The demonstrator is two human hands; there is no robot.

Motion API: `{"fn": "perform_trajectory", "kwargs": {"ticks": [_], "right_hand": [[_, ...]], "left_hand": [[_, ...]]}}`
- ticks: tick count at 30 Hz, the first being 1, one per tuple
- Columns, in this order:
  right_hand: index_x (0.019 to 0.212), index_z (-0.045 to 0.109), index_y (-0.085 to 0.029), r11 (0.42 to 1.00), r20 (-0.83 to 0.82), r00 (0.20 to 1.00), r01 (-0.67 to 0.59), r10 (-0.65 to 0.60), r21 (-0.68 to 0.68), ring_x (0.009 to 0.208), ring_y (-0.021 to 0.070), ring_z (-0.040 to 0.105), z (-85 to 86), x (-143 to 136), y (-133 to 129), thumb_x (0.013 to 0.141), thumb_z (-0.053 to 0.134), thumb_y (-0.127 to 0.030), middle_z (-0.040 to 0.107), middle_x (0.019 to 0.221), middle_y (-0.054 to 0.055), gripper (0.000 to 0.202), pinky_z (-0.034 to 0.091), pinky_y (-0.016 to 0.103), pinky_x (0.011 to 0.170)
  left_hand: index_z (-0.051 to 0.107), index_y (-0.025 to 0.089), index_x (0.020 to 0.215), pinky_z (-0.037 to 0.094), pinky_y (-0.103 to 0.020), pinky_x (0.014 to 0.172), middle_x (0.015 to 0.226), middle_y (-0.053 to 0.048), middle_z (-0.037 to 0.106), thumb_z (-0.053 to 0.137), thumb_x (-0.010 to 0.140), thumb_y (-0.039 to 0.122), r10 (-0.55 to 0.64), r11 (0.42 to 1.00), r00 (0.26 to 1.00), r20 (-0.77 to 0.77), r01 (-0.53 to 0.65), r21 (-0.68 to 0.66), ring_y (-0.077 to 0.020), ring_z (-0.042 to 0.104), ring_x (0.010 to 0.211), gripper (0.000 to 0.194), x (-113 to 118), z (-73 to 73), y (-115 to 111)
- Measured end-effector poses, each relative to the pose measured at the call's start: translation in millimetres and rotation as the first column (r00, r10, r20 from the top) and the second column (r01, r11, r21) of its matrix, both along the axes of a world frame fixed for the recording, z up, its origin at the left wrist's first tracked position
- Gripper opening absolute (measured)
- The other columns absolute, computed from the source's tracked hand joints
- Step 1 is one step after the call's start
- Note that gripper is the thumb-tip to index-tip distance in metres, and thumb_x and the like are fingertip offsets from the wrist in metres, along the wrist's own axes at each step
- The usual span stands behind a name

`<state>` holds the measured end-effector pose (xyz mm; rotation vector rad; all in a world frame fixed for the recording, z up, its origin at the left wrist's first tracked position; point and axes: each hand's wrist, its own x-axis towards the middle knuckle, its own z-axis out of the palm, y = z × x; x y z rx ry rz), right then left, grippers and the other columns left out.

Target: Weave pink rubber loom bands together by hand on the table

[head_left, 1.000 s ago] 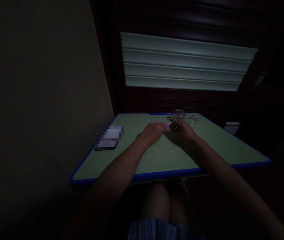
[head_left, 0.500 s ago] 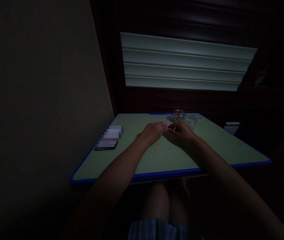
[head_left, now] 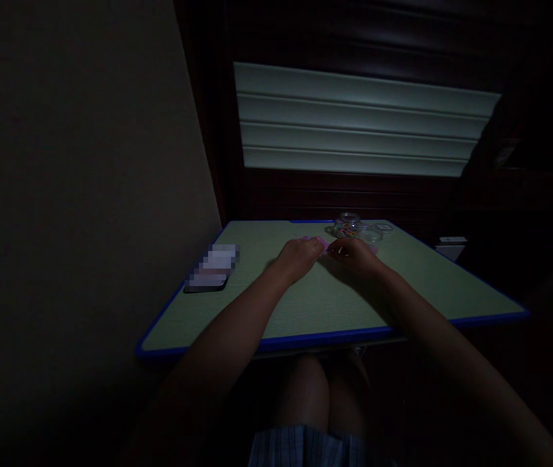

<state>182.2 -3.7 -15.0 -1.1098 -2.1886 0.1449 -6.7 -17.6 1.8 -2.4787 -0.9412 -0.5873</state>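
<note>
Over the far half of the table, my left hand is closed with its fingers curled at a small pink and clear item. What kind of thing it is, I cannot make out in the dim light. Close on its right, my right hand has thumb and fingers pinched together at the item's edge. A clear jar with many small coloured bands in it stands just behind my right hand, its mouth uncovered. Beside the jar lies a clear round lid.
The pale green table has a blue rim. On its left side lies a flat, phone-like object, blurred out. A small clear, flat piece rests near the far right edge. A wall borders the left, and a slatted panel stands behind.
My right fingertips have closed more tightly together beside the pink item. My left hand and the things on the table have stayed in place.
</note>
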Motion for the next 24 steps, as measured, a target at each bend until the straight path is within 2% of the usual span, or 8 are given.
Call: {"fn": "perform_trajectory", "kwargs": {"ticks": [6, 14, 24], "right_hand": [[0.093, 0.065, -0.012, 1.000, 0.015, 1.000, 0.013, -0.013, -0.018, 0.060, 0.0120, 0.054, 0.8, 0.2, -1.2, 0.074, 0.053, -0.023, 0.065, 0.075, 0.006, 0.025, 0.040, 0.022, 0.056], [0.082, 0.066, -0.013, 0.999, 0.026, 0.999, 0.038, -0.037, -0.036, 0.063, 0.0120, 0.055, 2.0, -1.7, -2.4, 0.072, 0.050, -0.014, 0.065, 0.076, 0.005, 0.018, 0.041, 0.021, 0.059], [0.083, 0.063, -0.012, 0.999, 0.027, 0.998, 0.049, -0.049, -0.011, 0.067, 0.0129, 0.056, 1.9, -1.7, -3.1, 0.073, 0.049, -0.014, 0.064, 0.077, 0.005, 0.017, 0.040, 0.022, 0.060]], "left_hand": [[0.056, 0.017, 0.095, 0.041, -0.027, 0.066, 0.097, -0.006, 0.063, 0.036, 0.088, 0.022, 0.012, 0.999, 1.000, -0.011, -0.013, -0.031, -0.0169, 0.057, 0.083, 0.021, 1.0, 0.6, 0.1], [0.056, 0.016, 0.093, 0.040, -0.027, 0.067, 0.090, -0.006, 0.063, 0.038, 0.087, 0.017, 0.002, 1.000, 0.999, -0.039, -0.003, -0.002, -0.0170, 0.057, 0.082, 0.020, 0.6, 2.2, -2.9], [0.057, 0.017, 0.093, 0.041, -0.027, 0.068, 0.090, -0.005, 0.063, 0.039, 0.087, 0.019, 0.000, 1.000, 1.000, -0.021, 0.000, 0.007, -0.0167, 0.057, 0.083, 0.019, 0.6, 0.0, -1.0]]}}
